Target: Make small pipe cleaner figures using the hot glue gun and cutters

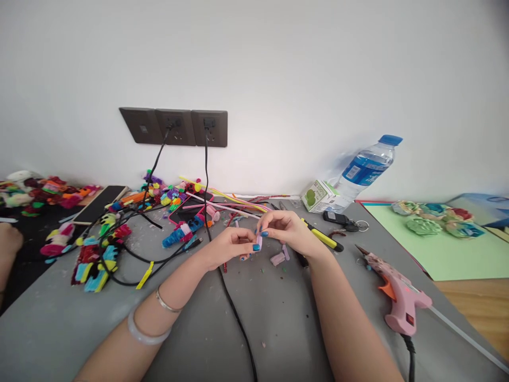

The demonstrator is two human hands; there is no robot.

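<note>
A: Where's the piece?
B: Your lilac piece (259,243) is held up over the counter (286,339), roughly midway between its left and right edges, short of the back edge.
A: Grip?
B: Your left hand (234,246) pinches the lower part, thumb against fingers. Your right hand (284,229) has thumb and index pinching the upper end. Exact contact is too small to tell.
A: How do you do it well?
B: Use your left as anchor, right for fine moves. Press lightly; it looks soft and probably crushes. Line the ends up before squeezing.
A: Hazards?
B: Black cable (228,297) runs beneath your left arm toward the front; don't drag it. Lilac scraps (277,258) lie just right of your fingers. Glue gun (405,302) lies near the right edge, nozzle toward the back. Can't tell if it's hot; assume yes.
</note>
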